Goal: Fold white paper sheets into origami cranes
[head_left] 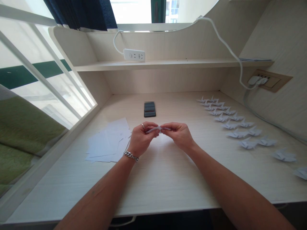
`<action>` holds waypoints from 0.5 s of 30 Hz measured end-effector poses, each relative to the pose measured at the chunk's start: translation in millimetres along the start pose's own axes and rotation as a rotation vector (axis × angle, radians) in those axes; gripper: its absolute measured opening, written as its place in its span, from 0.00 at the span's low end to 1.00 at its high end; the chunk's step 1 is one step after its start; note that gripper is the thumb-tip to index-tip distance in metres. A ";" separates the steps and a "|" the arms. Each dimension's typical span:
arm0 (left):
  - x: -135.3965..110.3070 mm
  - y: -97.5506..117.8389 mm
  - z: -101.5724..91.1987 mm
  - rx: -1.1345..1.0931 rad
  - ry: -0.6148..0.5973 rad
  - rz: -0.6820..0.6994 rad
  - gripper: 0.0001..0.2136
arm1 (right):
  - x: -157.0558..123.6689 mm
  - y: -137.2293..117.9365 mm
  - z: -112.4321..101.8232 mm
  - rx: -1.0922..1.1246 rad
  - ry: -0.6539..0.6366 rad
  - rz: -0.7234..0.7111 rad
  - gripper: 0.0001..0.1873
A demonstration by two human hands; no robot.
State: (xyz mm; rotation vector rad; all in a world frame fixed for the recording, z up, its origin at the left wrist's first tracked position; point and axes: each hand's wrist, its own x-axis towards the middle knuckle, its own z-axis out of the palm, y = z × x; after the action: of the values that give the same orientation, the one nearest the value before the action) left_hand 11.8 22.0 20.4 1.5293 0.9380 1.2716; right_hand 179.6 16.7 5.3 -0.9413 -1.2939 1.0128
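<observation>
Between both hands, just above the middle of the desk, is a small folded white paper piece (pixel 159 128), partly hidden by the fingers. My left hand (pixel 143 135), with a ring and a chain bracelet, pinches its left side. On the right side, my right hand (pixel 178 133) pinches it between thumb and fingers. Left of my left hand lies a loose stack of white paper sheets (pixel 105 140). Off to the right stand several folded paper cranes (pixel 237 133) in two rows running from the back toward the front right.
A dark phone (pixel 150 109) lies beyond the hands on the desk (pixel 163 185). A white power strip (pixel 134 55) leans on the shelf (pixel 163 64) above. Its white cable (pixel 223 40) hangs to a wall socket (pixel 270 80) at right. White bars (pixel 43 70) border the left side.
</observation>
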 end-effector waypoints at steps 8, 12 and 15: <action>-0.4 1.0 -0.5 0.042 -0.009 0.026 0.06 | 1.8 -1.4 -0.2 0.063 -0.047 0.057 0.08; -0.7 2.9 -0.3 0.046 -0.007 0.015 0.06 | 2.5 -0.3 -0.5 0.089 -0.052 0.063 0.07; -1.0 4.5 -0.5 0.086 -0.018 0.001 0.06 | 2.6 -0.4 -1.2 0.072 -0.060 0.073 0.08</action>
State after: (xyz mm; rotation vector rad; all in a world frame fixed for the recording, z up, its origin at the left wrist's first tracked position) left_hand 11.2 19.8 24.5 1.6056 0.9918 1.2301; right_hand 180.8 19.1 6.4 -0.9148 -1.2718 1.1450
